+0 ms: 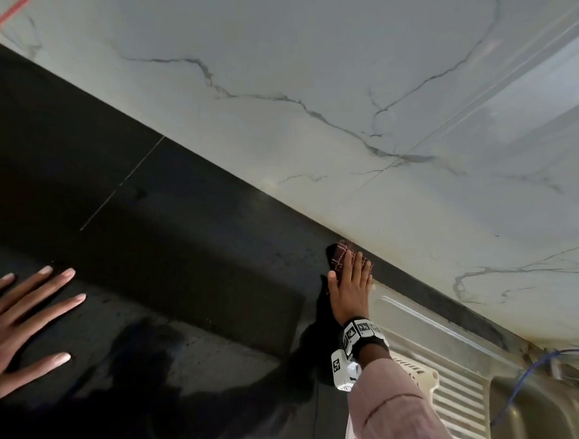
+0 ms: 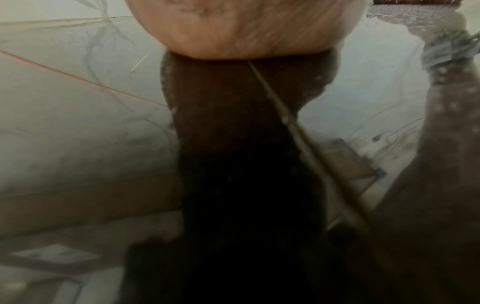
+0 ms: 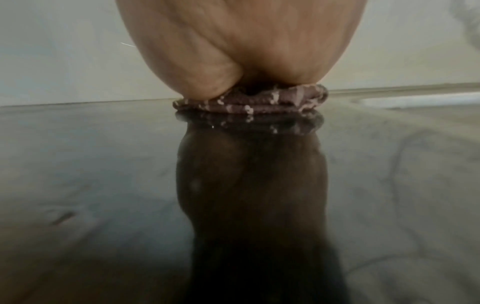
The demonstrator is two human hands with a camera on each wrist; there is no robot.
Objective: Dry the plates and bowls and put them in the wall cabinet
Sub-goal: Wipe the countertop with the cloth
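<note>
On the dark counter [image 1: 178, 246] by the wall, I press a folded cloth [image 1: 342, 253] down with my flat right hand [image 1: 350, 291]; my left hand [image 1: 14, 324] lies flat with fingers spread, holding nothing. I see no plates or bowls here. I think I am putting the cloth away, so next I must look for any dishes still left.

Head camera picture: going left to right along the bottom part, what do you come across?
Left hand flat on the black countertop → right hand pressing a folded checked cloth → white slatted rack → steel sink with a blue cord.
</note>
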